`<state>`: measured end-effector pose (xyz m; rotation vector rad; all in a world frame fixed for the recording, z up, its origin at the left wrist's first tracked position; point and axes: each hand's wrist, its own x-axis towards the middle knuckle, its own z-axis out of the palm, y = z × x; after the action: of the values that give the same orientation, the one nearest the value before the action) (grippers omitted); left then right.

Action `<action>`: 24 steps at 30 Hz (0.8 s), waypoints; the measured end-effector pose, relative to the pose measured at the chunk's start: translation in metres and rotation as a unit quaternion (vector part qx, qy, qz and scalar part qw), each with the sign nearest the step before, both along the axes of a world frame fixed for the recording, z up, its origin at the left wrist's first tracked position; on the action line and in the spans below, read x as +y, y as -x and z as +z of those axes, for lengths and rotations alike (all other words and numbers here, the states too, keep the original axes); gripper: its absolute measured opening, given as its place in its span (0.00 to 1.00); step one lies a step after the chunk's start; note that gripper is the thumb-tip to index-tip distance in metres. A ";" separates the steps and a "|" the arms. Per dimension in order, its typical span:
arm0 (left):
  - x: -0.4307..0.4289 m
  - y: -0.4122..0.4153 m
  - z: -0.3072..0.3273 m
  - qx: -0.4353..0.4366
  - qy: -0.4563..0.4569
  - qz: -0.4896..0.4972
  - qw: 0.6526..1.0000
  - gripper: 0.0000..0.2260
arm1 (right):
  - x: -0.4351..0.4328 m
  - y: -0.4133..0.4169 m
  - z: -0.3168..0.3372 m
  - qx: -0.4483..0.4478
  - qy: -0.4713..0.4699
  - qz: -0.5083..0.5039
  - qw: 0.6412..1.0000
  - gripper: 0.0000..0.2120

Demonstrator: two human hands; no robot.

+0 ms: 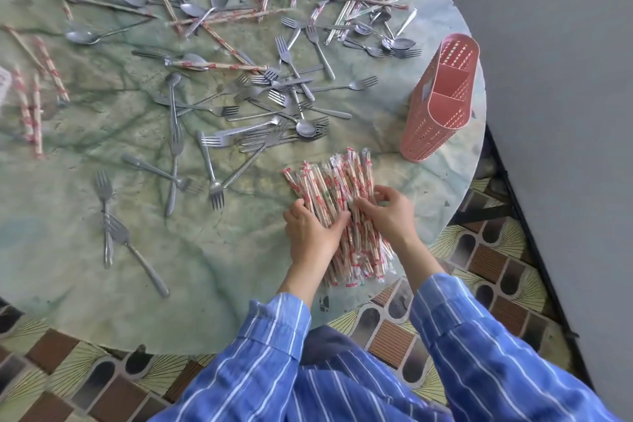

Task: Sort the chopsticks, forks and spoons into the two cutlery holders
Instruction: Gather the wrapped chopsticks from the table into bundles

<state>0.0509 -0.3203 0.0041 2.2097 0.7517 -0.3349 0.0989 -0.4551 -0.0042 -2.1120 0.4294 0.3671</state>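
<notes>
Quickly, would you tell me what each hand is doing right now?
Left hand: closed on the wrapped chopsticks bundle.
Right hand: closed on the same bundle.

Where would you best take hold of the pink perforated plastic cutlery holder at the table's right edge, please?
Grip the pink perforated plastic cutlery holder across its two long flat sides, near the open top rim, coming from the side facing the person. It stands upright and looks empty, its narrow width suits one hand, and the right hand is nearer. Both hands, including the left hand, now rest on the bundle of wrapped chopsticks.
</notes>
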 end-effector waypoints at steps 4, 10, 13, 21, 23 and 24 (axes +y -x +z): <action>-0.004 -0.002 -0.001 -0.002 -0.011 -0.020 1.000 0.41 | 0.006 0.003 0.002 -0.023 0.009 0.037 0.999 0.15; 0.001 -0.002 0.003 0.013 0.055 -0.015 0.998 0.53 | 0.001 0.016 -0.003 -0.036 0.026 0.081 0.996 0.15; 0.004 0.003 0.001 0.021 0.045 -0.011 0.999 0.45 | -0.004 0.017 -0.003 -0.022 0.031 0.077 0.996 0.15; 0.013 -0.001 -0.011 -0.042 0.054 0.037 0.997 0.12 | 0.004 0.010 0.007 -0.047 -0.042 -0.014 0.998 0.09; 0.015 -0.004 -0.012 -0.066 0.056 0.047 0.995 0.09 | 0.007 0.009 0.007 -0.036 -0.039 -0.005 0.999 0.08; 0.014 -0.004 -0.011 -0.066 0.061 0.042 0.995 0.11 | 0.007 0.010 0.006 -0.031 -0.031 0.002 0.999 0.08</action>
<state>0.0550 -0.3059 -0.0072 2.0565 0.7304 -0.1844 0.0892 -0.4477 0.0017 -2.0576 0.3728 0.3117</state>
